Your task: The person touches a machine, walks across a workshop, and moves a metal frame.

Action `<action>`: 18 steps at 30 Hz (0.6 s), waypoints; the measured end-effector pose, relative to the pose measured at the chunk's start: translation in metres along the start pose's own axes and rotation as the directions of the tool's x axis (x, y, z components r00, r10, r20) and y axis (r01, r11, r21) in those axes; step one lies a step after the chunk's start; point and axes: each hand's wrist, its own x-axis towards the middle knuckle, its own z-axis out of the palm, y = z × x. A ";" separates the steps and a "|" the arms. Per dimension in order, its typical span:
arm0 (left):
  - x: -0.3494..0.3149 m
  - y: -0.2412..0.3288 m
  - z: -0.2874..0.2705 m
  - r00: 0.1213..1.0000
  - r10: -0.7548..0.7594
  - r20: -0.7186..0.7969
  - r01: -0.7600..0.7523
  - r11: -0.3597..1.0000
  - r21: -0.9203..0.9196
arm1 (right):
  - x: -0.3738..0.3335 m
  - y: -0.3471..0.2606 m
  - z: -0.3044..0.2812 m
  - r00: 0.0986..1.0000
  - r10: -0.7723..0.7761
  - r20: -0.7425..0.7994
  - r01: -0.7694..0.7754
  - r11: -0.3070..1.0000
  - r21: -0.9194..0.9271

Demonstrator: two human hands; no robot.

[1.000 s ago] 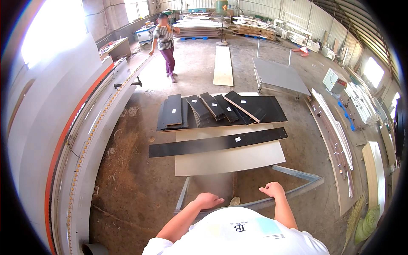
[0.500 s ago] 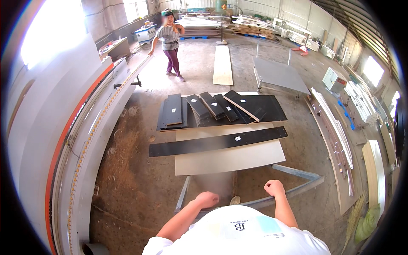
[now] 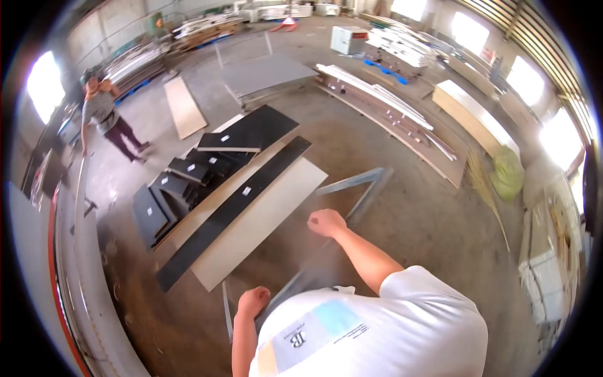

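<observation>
My left hand (image 3: pixel 254 301) hangs loosely curled in front of my white shirt, and nothing shows in it. Farther forward, my right hand (image 3: pixel 326 223) is also curled with nothing visible in it, above the grey metal frame (image 3: pixel 364 202). Nearest to both hands is a pale board (image 3: pixel 267 217) lying on that frame. Across it runs a long black board (image 3: pixel 217 225) with a white label. Behind lie several shorter dark panels (image 3: pixel 151 212), some overlapping, on and beside a wide black panel (image 3: pixel 264 129). Neither hand touches a board.
A long machine (image 3: pixel 78 283) runs along the left, where a person (image 3: pixel 107 116) in a striped top stands. Beyond the boards is a grey table (image 3: pixel 267 74). Stacked strips (image 3: pixel 389 103), a straw broom (image 3: pixel 483 188), a green sack (image 3: pixel 507 173) and wrapped packages (image 3: pixel 543 270) line the right.
My view has swung to the right, so the boards and the person sit farther left. My right arm now reaches farther forward; both hands stay curled.
</observation>
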 end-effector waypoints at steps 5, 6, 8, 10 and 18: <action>-0.006 -0.017 0.008 0.994 0.061 -0.096 -0.065 0.997 -0.043 | -0.002 -0.005 0.006 0.996 -0.057 -0.070 0.056 0.998 -0.014; -0.007 -0.015 0.008 0.993 0.067 -0.099 -0.073 0.995 -0.060 | -0.005 -0.003 0.008 0.996 -0.044 -0.073 0.043 0.999 -0.021; -0.008 -0.009 0.006 0.992 0.064 -0.107 -0.072 0.995 -0.067 | -0.002 -0.004 0.004 0.997 -0.047 -0.068 0.045 0.999 -0.027; -0.010 -0.005 0.003 0.982 0.085 -0.168 -0.097 0.993 -0.064 | -0.001 -0.004 0.004 0.996 -0.050 -0.072 0.049 0.999 -0.020; -0.057 0.003 -0.002 0.912 -0.120 -0.392 0.220 0.950 0.221 | 0.002 -0.003 0.006 0.976 -0.035 0.217 0.093 0.960 -0.265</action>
